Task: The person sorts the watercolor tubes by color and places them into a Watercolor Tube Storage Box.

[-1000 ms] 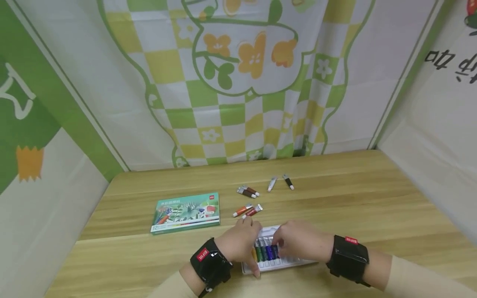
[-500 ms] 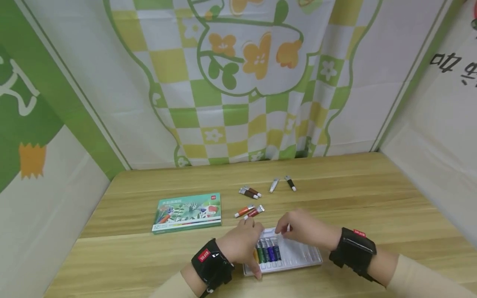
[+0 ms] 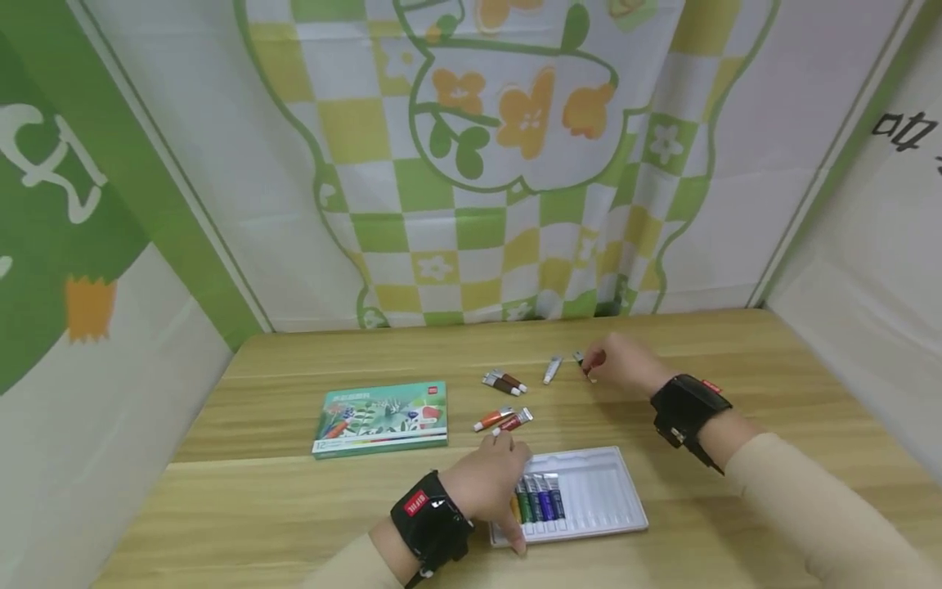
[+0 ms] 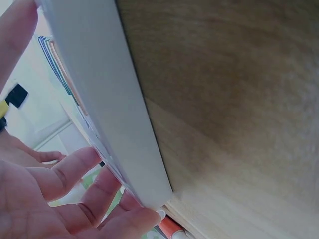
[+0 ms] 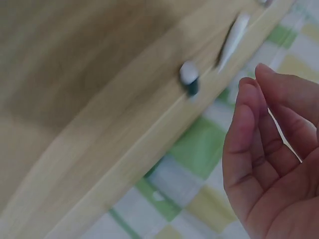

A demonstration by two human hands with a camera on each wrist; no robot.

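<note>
My left hand (image 3: 487,481) holds the left end of a white plastic paint tray (image 3: 605,491), thumb at the near edge and fingers at the far edge. Several paint tubes (image 3: 543,499) lie side by side in its left part, yellow to dark blue; the hand partly covers them. In the left wrist view, fingertips press the tray's side wall (image 4: 104,99). My right hand (image 3: 625,364) reaches over the back of the table, beside a black paint tube (image 5: 191,79). Its thumb and fingertips are close together with nothing between them, apart from that tube in the right wrist view.
A white tube (image 3: 552,370) lies left of the black one. Two brown tubes (image 3: 504,383) lie further left. An orange tube (image 3: 491,420) and a red tube (image 3: 517,420) lie behind the tray. A green paint box (image 3: 381,419) lies at left. A patterned curtain (image 3: 478,237) hangs behind.
My right hand has left the tubes in the tray and moved back and right to the black tube. The left hand stays on the tray. The head view has shifted slightly.
</note>
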